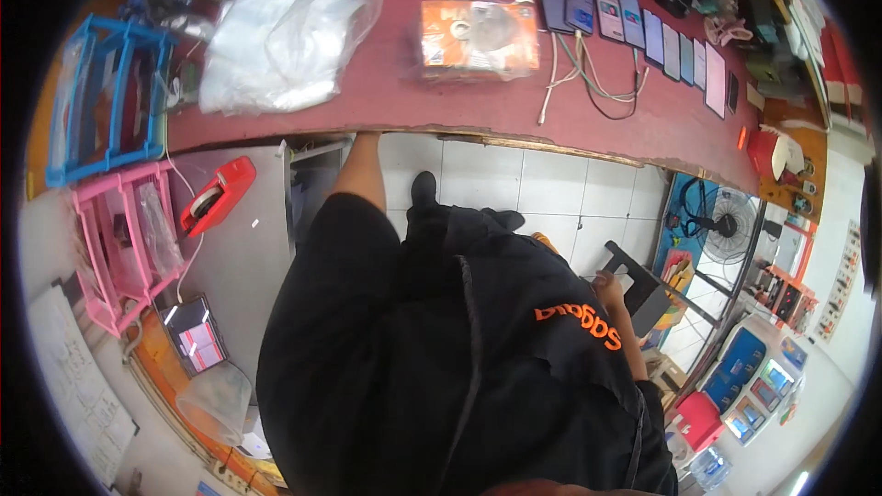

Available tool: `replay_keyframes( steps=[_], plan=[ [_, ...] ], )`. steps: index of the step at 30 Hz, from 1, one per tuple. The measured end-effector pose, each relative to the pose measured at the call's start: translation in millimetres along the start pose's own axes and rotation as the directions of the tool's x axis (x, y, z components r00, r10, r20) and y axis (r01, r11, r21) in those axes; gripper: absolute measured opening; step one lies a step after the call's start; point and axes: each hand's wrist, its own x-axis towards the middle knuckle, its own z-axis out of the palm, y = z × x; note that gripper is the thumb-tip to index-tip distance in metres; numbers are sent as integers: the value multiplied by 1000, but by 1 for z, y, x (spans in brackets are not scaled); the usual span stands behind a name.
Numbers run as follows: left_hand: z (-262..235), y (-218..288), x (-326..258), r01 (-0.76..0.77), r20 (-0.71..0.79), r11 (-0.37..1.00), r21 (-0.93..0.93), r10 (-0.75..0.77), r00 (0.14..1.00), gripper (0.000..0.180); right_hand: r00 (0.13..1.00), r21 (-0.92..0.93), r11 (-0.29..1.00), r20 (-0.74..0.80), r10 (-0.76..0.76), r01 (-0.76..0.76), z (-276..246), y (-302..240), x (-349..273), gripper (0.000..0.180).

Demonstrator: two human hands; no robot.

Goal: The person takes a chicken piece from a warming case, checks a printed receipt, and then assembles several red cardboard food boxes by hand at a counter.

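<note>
My left forearm [365, 174] reaches forward to the near edge of the red tabletop [386, 101]. The hand itself is hidden beneath that edge, beside an open grey cabinet [317, 179]. Low on my right side, my right hand [607, 288] has its fingers curled at the frame of a black stool or chair [648, 298]. Farther off on the tabletop lies an orange box in clear wrap [480, 37]. Left of it is a pile of clear plastic bags [285, 37].
Several phones [634, 23] form a row at the back right, with loose charging cables [588, 78] before them. A blue rack [110, 101], a pink rack [124, 239] and a red tape dispenser [219, 196] are at left. A fan [730, 220] stands at right.
</note>
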Motion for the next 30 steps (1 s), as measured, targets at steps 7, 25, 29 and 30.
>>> replay_keyframes(
  steps=[7,25,29,30],
  plan=[
    [19,-18,-153,-74,172,697,713,-72,982,56,999,131,991,20,-28,25,64,195,-39,38],
    [606,186,-702,-702,967,670,242,-104,234,39,969,976,-208,-11,247,64,-263,596,84,52],
    [690,219,-787,-502,927,853,142,-292,-235,44,991,990,-74,-113,68,118,-359,620,156,52],
    [705,227,-803,-575,867,806,138,-379,-323,46,996,997,-9,-80,-35,79,-381,619,175,55]
  ],
)
